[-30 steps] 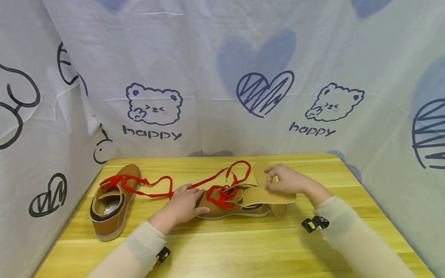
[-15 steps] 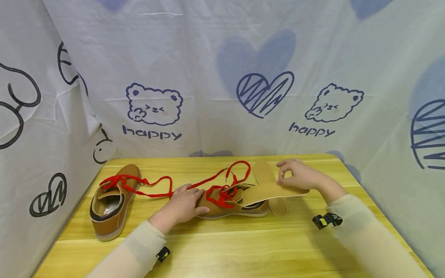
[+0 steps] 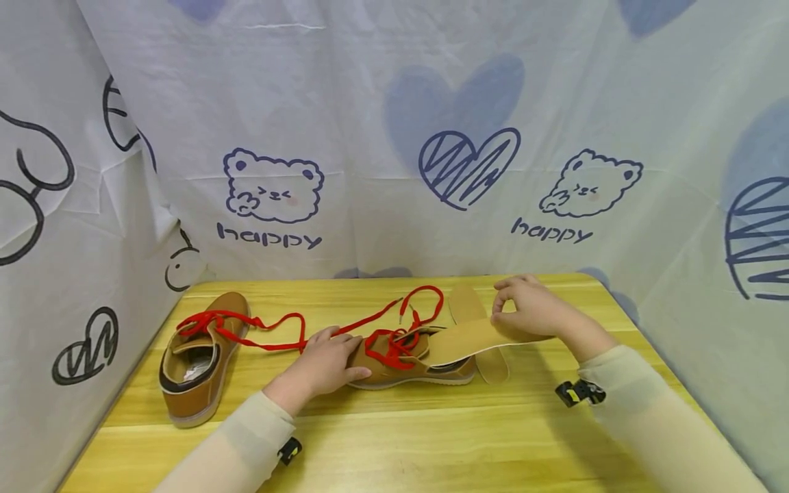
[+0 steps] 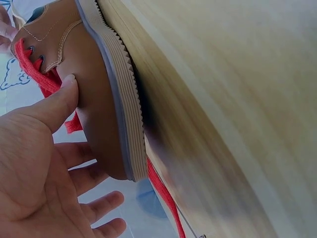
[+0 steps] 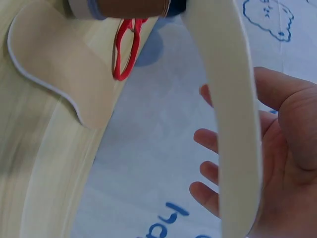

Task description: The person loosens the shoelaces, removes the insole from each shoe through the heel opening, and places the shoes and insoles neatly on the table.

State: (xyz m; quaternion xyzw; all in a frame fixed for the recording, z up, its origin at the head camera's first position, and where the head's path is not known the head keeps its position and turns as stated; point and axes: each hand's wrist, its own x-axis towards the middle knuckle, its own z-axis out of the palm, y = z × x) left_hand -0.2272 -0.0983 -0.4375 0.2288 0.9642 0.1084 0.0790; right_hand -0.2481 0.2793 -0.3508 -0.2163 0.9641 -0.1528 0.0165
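Note:
A brown shoe (image 3: 379, 373) with red laces (image 3: 387, 356) lies on its sole in the middle of the table, toe to the left. My left hand (image 3: 323, 366) holds its toe, the thumb (image 4: 69, 91) on the near side and fingers round the far side. A tan insole (image 3: 462, 339) slants up out of the shoe's opening, its front end hidden inside. At its raised right end my right hand (image 3: 530, 309) pinches it between thumb and fingers. In the right wrist view the insole's pale underside (image 5: 233, 114) passes between them.
A second insole (image 3: 466, 303) lies flat on the wooden table (image 3: 394, 438), crossing beneath the held one. Another brown shoe (image 3: 206, 390) stands at the left, its long red lace (image 3: 290, 318) trailing toward the middle. A printed cloth (image 3: 370, 205) hangs behind and at both sides.
My right hand has moved right and lifted the insole's outer end, so it bends upward and sticks out farther from the shoe. My left hand stays on the toe.

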